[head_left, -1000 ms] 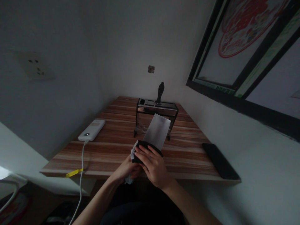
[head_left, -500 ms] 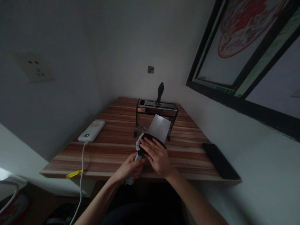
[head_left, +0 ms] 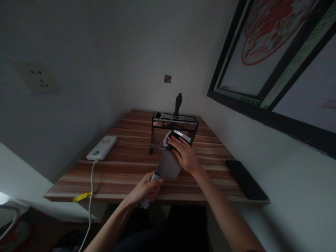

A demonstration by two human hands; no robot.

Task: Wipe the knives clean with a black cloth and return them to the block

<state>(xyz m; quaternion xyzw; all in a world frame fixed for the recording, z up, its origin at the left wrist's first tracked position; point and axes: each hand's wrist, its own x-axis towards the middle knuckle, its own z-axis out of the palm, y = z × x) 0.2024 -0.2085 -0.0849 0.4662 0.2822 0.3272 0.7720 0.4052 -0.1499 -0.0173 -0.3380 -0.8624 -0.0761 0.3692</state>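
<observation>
**Head view, one person's two bare hands at a wooden table.** I see the right hand closed around the black handle of the one cleaver. The cleaver is held above the table's middle, just in front of the knife rack. Its broad blade slopes down from the handle toward 7 o'clock. The left hand, at 7 o'clock from the right, is pinched shut on one white cloth. Its fingertips meet the blade's lower corner, and the cloth's tail hangs below the table edge.

At 12 o'clock from the right hand stands one metal knife rack, with a single black-handled tool upright in its top. One white power bank lies at 9 o'clock, well apart from the hands. Its one white cable runs off the near edge of the table, beside one yellow tag. At 3 o'clock, one flat black device lies against the right wall; I cannot tell whether it is a phone or a tablet.

The walls carry one socket plate at 10 o'clock, one small square patch at 12 o'clock, and one black-framed picture at 2 o'clock.
</observation>
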